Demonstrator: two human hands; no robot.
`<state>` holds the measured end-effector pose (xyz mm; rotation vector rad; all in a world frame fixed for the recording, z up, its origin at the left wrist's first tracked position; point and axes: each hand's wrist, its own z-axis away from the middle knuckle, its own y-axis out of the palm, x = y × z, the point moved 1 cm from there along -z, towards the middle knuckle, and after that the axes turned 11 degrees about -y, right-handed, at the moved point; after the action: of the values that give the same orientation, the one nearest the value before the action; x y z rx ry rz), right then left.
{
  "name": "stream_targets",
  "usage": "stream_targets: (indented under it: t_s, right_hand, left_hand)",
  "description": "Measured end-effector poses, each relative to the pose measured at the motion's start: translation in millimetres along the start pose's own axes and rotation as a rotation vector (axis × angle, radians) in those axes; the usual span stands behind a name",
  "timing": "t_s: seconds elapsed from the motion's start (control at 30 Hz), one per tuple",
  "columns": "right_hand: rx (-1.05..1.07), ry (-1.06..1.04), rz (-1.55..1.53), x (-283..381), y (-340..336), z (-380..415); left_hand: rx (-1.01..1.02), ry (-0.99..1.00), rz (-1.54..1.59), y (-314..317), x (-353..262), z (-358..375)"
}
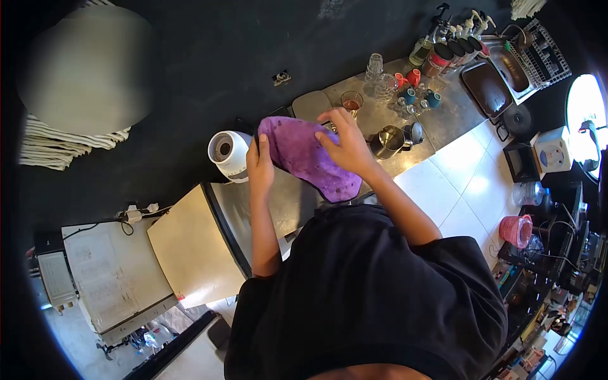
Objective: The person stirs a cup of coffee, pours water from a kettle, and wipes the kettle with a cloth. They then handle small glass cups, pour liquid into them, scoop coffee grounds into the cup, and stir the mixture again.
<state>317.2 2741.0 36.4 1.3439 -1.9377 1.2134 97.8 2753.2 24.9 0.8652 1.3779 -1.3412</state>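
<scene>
A stained purple cloth (301,152) with a dark edge is spread between my two hands above the metal counter. My left hand (259,161) grips its left side, the thumb lying on the front and the fingers partly behind. On the upper right, my right hand (345,149) has its thumb against the cloth and its fingers curled over; a small shiny metal thing shows in the gap between them. A white grinder-like machine (231,155) stands left of my left hand. Right of my right hand are a metal pitcher (387,142) and a glass of brown liquid (351,102).
Glasses (375,66), red cups (413,77) and dark blue cups (433,99) stand farther along the counter (456,126). Beyond them are pump bottles (468,26), lidded jars (438,60) and a sink (510,69). A pale fridge-like box (193,240) is at left.
</scene>
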Motion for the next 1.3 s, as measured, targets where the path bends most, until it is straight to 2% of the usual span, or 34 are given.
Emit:
stream_targets:
  t_s: [0.03,0.07,0.13,0.2,0.23,0.27,0.3,0.33,0.4,0.47,0.5,0.53,0.57,0.6,0.67,0.7,0.73,0.8,0.83,0.87,0.93,0.97,1.0,1.07,1.1,1.17,1.2,1.3]
  right_hand:
    - [0.033,-0.067,0.098,-2,0,3]
    - [0.068,-0.132,0.195,-4,1,7]
    - [0.138,-0.085,0.177,-21,-1,29]
    - [0.144,-0.060,0.371,-39,-3,59]
    - [0.163,-0.033,0.385,-52,-5,73]
    - [0.172,-0.034,0.384,-59,-8,83]
    - [0.160,0.095,0.262,-65,-10,92]
    - [0.147,0.226,0.139,-72,-11,102]
    - [0.143,0.196,0.185,-84,-9,114]
    - [0.224,0.538,-0.092,-94,-10,121]
    - [0.204,0.450,-0.049,-94,-10,121]
    - [0.193,0.458,-0.042,-96,-12,120]
    - [0.266,0.414,-0.001,-95,-13,118]
    - [0.341,0.372,0.039,-94,-13,117]
    - [0.311,0.431,-0.021,-94,-20,119]
    - [0.252,0.349,-0.025,-96,-27,119]
    - [0.195,0.267,-0.030,-98,-35,120]
    - [-0.001,0.379,0.078,-111,-62,123]
    - [-0.190,0.319,0.171,-137,-74,132]
    - [-0.325,0.376,0.197,-174,-88,147]
    - [-0.431,0.391,0.374,-225,-130,161]
    - [-0.383,0.437,0.523,-235,-150,162]
    - [-0.319,0.614,0.496,-255,-165,167]
    - [-0.095,0.517,0.511,-282,-186,174]
    - [-0.076,0.517,0.505,-282,-192,172]
    - [0.238,0.464,0.538,-281,-194,163]
    - [0.258,0.462,0.523,-284,-197,158]
    - [0.377,0.338,0.432,-298,-202,148]
  left_hand:
    - [0.012,-0.101,-0.159,-7,25,-11]
    - [0.016,-0.096,-0.159,-2,48,-12]
    - [-0.275,0.027,-0.250,3,84,-3]
    - [-0.290,-0.004,-0.313,5,90,12]
    - [-0.304,0.061,-0.319,11,85,21]
    - [-0.320,0.124,-0.325,16,78,29]
    - [-0.236,0.139,-0.348,21,65,37]
    - [-0.239,0.126,-0.350,25,66,40]
    - [-0.035,0.241,-0.396,38,64,39]
    - [-0.036,0.302,-0.455,49,74,38]
    - [-0.086,0.306,-0.435,51,77,39]
    - [-0.134,0.309,-0.415,54,80,40]
    - [-0.253,0.326,-0.363,59,81,42]
    - [-0.240,0.325,-0.361,62,84,46]
    - [-0.317,0.056,-0.240,62,87,55]
    - [-0.412,0.038,-0.268,65,81,59]
    - [-0.403,0.035,-0.270,67,82,60]
    - [-0.481,-0.030,-0.257,62,92,57]
    - [-0.520,-0.032,-0.257,61,100,54]
    - [-0.524,-0.040,-0.258,59,105,51]
    - [-0.594,-0.037,-0.303,58,108,48]
    - [-0.598,-0.008,-0.304,61,94,51]
    - [-0.602,-0.011,-0.306,64,84,51]
    - [-0.799,0.407,-0.505,74,61,55]
    - [-0.775,0.407,-0.509,83,45,60]
    - [-0.727,0.353,-0.442,106,25,69]
    - [-0.669,0.309,-0.362,119,17,74]
    - [-0.348,0.078,-0.223,170,5,84]
